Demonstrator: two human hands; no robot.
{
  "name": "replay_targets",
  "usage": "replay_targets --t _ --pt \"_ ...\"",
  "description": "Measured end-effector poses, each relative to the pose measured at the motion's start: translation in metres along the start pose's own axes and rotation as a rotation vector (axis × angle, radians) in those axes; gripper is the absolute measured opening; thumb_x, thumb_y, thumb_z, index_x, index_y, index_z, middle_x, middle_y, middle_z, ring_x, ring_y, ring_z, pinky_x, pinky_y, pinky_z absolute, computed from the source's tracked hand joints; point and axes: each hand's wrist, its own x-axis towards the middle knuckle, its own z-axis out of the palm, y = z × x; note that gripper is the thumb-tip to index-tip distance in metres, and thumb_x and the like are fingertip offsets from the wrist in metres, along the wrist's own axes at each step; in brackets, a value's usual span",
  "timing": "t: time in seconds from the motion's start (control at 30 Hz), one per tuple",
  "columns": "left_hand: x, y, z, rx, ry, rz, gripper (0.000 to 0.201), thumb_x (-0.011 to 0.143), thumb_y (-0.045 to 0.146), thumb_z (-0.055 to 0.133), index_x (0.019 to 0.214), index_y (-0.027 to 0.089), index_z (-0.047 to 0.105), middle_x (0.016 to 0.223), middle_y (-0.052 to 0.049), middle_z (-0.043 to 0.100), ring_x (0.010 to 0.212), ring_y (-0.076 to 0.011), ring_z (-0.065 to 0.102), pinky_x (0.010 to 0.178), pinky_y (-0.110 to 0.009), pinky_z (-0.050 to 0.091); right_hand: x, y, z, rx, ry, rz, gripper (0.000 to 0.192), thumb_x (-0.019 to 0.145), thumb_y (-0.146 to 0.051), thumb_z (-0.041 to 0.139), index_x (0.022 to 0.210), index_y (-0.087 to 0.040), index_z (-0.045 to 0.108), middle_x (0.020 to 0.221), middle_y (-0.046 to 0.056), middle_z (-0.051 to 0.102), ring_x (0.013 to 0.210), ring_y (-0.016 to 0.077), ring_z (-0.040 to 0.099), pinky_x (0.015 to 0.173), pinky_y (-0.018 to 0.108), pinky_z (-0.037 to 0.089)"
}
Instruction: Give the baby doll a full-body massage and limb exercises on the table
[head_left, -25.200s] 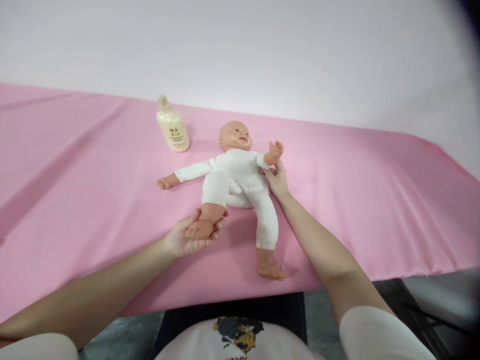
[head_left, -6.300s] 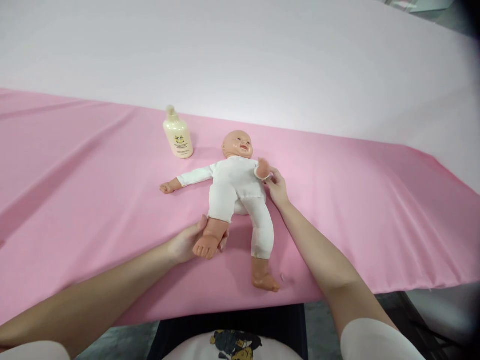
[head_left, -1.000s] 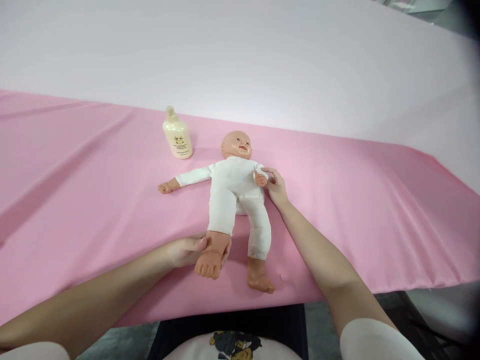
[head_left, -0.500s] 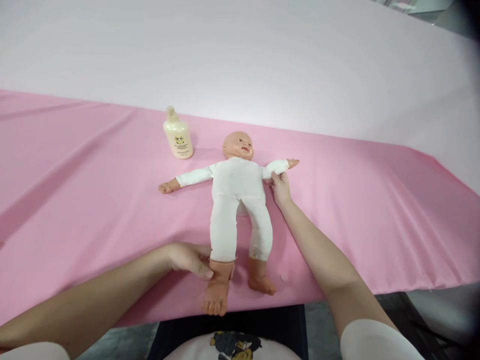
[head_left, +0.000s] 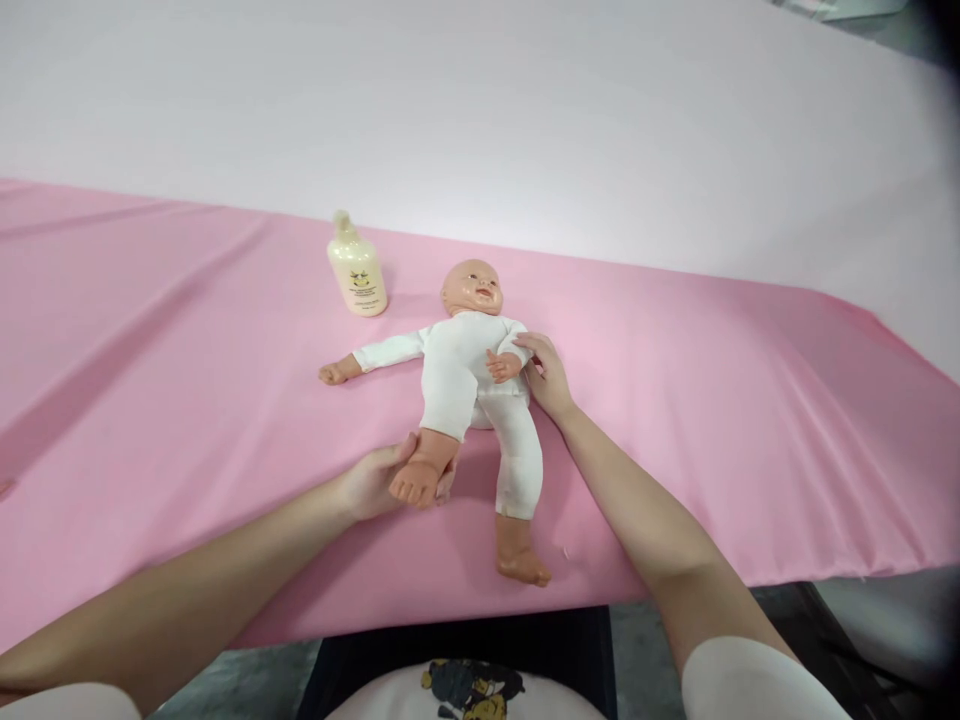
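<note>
A baby doll [head_left: 455, 365] with a white cloth body lies on its back on the pink cloth, its head away from me. My left hand [head_left: 379, 480] is wrapped round the ankle of the doll's leg on the left, which is raised and bent; some fingers are hidden beneath it. My right hand [head_left: 546, 375] grips the doll's arm on the right, which is folded in over the body. The doll's other arm stretches out to the left, and its other leg points toward me.
A cream pump bottle [head_left: 358, 278] with a cow picture stands beyond the doll's outstretched arm. The pink cloth [head_left: 705, 420] covers the near part of the white table [head_left: 480, 120]. Its front edge runs just past the doll's foot.
My left hand has lifted the doll's left-side leg and bent it up toward the body. My right hand has folded the doll's right-side arm inward from its outstretched position.
</note>
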Motion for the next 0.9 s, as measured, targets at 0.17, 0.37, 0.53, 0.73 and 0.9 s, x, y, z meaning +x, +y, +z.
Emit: replay_targets --t 0.17,0.37,0.53,0.73,0.9 --pt "0.004 -0.004 0.001 -0.146 0.155 -0.042 0.046 0.093 0.055 0.051 0.102 0.013 0.066 0.079 -0.006 0.063 0.070 -0.0163 0.054 0.073 -0.031 0.040 0.000 0.000 -0.001 -0.027 -0.030 -0.019 0.027 0.095 -0.025 0.046 0.113 -0.027 0.066 0.124 0.009 0.062 0.122 0.0237 0.056 0.106 0.047 0.047" --pt "0.002 -0.006 0.002 -0.099 0.027 -0.042 0.047 0.091 0.055 0.054 0.106 0.012 0.066 0.084 -0.008 0.066 0.077 -0.0183 0.058 0.072 -0.029 0.042 0.000 -0.001 0.001 0.059 0.026 0.089 0.024 0.090 -0.024 0.051 0.111 -0.025 0.065 0.122 0.009 0.062 0.119 0.0231 0.056 0.106 0.045 0.046" --pt "-0.008 0.001 0.008 0.118 -0.252 -0.302 0.054 0.075 0.059 0.073 0.104 0.015 0.069 0.088 -0.007 0.069 0.080 -0.0213 0.062 0.072 -0.030 0.045 0.000 0.001 0.004 0.300 0.171 0.421 0.022 0.086 -0.029 0.057 0.108 -0.025 0.057 0.092 0.001 0.065 0.076 0.0151 0.059 0.077 0.032 0.054" --pt "-0.011 0.018 0.025 0.229 -0.459 -0.445 0.057 0.074 0.066 0.070 0.096 0.014 0.072 0.076 -0.008 0.067 0.077 -0.0262 0.064 0.067 -0.034 0.046 0.000 0.017 0.003 0.469 0.359 0.629 0.023 0.085 -0.040 0.061 0.098 -0.026 0.050 0.087 -0.003 0.060 0.063 0.0108 0.056 0.067 0.028 0.053" --pt "-0.008 0.014 0.026 0.175 -0.372 -0.307 0.061 0.072 0.069 0.069 0.096 0.013 0.067 0.068 -0.006 0.064 0.066 -0.0222 0.060 0.065 -0.033 0.044 0.000 0.023 0.003 0.470 0.385 0.655 0.031 0.083 -0.046 0.064 0.101 -0.025 0.049 0.082 -0.002 0.061 0.066 0.0129 0.058 0.067 0.030 0.055"
